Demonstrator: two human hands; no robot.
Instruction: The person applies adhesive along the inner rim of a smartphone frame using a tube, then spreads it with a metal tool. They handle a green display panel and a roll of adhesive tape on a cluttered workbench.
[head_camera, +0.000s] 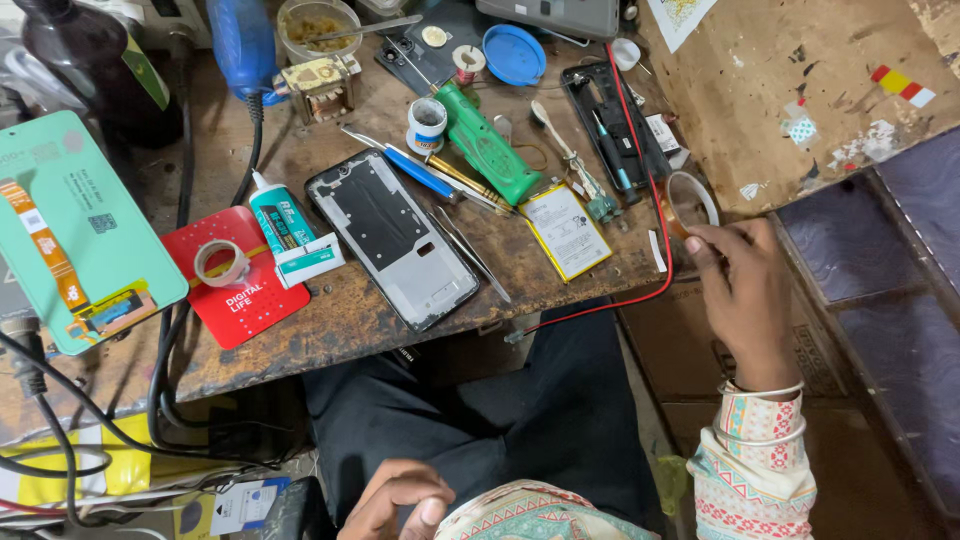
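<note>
Tape roll in your right hand, phone frame waiting on the table.

Your right hand (745, 290) pinches the tape roll (688, 203) at the table (350, 320) edge, 3 o'clock of the phone frame (392, 238); your left hand (398, 497) rests loosely curled, holding nothing, at 6 o'clock. You look to be mid tape-fetching; the next move likely calls for peeling a strip free.

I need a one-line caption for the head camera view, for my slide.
Right hand holds a tape roll beside a cluttered workbench with an opened phone.
</note>
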